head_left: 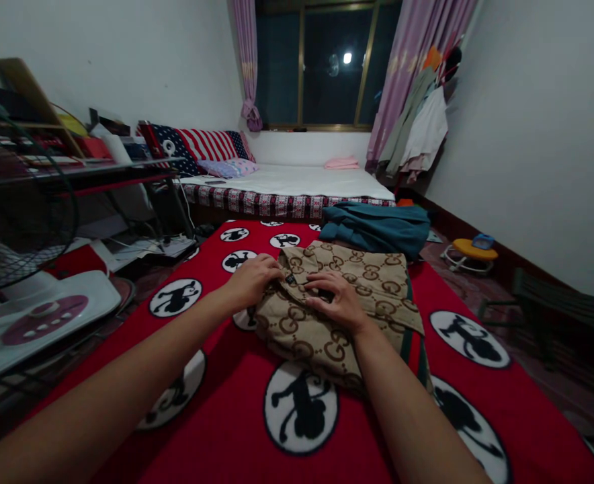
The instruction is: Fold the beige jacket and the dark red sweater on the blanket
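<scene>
A tan garment (337, 339) with a brown letter pattern and a green-and-red side stripe lies partly folded on a red blanket (216, 417). Its collar or waist edge, with a small dark label, is toward the left. My left hand (257, 277) pinches that edge beside the label, fingers pressed together on the cloth. Over the middle of the garment, my right hand (336, 299) rests with its fingers apart, the fingertips touching the fabric near the label. Just beyond lies a folded teal garment (375, 227).
Behind the blanket stands a bed (302, 181) with pillows. A cluttered desk (125, 168), a fan (19, 202) and a white tray-like seat (50, 323) line the left. A yellow stool (473, 250) and a dark stool (562, 299) are on the right.
</scene>
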Demonstrator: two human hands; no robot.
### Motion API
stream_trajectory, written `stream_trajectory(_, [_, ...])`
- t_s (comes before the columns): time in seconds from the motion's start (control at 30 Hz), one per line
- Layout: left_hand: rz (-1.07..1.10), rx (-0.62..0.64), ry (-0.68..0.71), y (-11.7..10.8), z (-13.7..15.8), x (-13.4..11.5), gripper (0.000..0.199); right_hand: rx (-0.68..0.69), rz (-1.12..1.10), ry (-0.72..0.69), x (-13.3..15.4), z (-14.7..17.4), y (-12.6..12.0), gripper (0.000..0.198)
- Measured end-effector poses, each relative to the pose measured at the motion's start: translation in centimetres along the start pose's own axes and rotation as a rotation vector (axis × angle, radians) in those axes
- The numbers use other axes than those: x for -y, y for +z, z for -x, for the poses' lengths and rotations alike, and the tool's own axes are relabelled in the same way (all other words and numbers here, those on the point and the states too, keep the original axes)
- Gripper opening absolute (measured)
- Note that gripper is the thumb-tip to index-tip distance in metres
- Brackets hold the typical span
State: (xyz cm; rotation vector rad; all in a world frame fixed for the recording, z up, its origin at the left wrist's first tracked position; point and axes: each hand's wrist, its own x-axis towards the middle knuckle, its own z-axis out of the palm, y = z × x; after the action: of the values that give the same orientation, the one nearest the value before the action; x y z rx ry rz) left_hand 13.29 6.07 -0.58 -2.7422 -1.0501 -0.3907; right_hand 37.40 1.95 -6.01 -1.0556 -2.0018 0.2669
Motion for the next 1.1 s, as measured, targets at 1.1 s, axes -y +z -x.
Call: stream_trajectory(1.1, [0.071, 0.391, -0.435, -4.5, -2.0, -0.9, 0.029, -0.013, -0.051, -0.104, -0.7, 0.0, 1.9, 0.003])
